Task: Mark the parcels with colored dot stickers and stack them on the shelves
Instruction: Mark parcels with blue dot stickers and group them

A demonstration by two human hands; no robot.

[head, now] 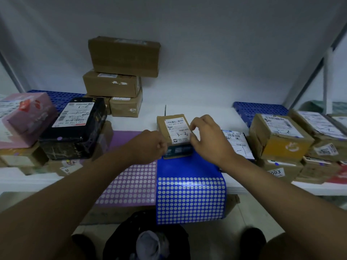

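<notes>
A blue dot-sticker sheet [189, 196] is draped over the tabletop [231, 113] edge; on its far end a small cardboard parcel [175, 136] is flanked by the left hand [150, 145], curled against its side, and the right hand [208, 136], pinching its label edge. It is judged light and stiff, best gripped by its sides.

Two sticker sheets [189, 196], two hands [150, 145], perhaps fifteen parcels [175, 136].

Matt brown cardboard on the small parcel [175, 136], with a smooth white paper label [177, 131] on top. Under it, the blue sticker sheet [189, 194] looks glossy, catching glare. At nine o'clock, the purple sticker sheet [131, 182] has a duller sheen. The black box [75, 132] at ten o'clock wears shiny, wrinkled plastic wrap.
</notes>
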